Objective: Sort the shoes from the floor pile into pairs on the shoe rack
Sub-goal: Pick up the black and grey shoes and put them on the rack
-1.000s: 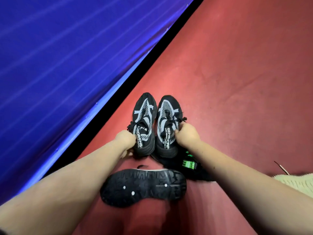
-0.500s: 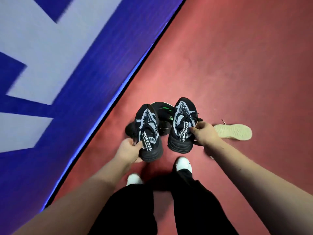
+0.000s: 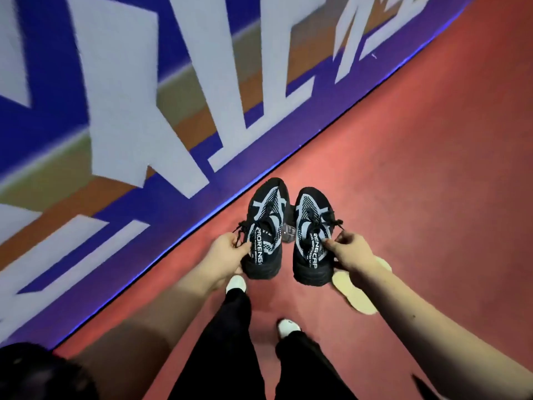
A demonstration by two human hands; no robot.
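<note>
Both hands are closed on shoes. One hand, the left hand (image 3: pixel 230 251), pinches the left black shoe (image 3: pixel 266 229) at its side near the laces. Its partner, the right hand (image 3: pixel 350 254), pinches the right black shoe (image 3: pixel 313 236) the same way. Each shoe hangs in the air with its toe pointing to 12 o'clock, and the two sit side by side with a small gap between them. They look the same, black with grey net and white letters, so they seem to be a true pair.

A second ago the person was bent low and the two shoes were down by the pile. Now the person is standing, and the shoes are lifted up off the red floor (image 3: pixel 403 168). A moment ago the pale shoe (image 3: pixel 356 295) lay out at 3 o'clock; now it sits at 5 o'clock, under the right wrist. I think this means the pair is picked and ready to be carried to the rack.

No shoe rack shows anywhere. Most of the floor pile is hidden too. Only a dark bit (image 3: pixel 288 232) peeks through the gap between the two shoes, and I cannot tell what it is. Part of the pale shoe is covered by the arm. From 9 to 12 o'clock, the big blue wall (image 3: pixel 138 116) with white shapes is blurry.
</note>
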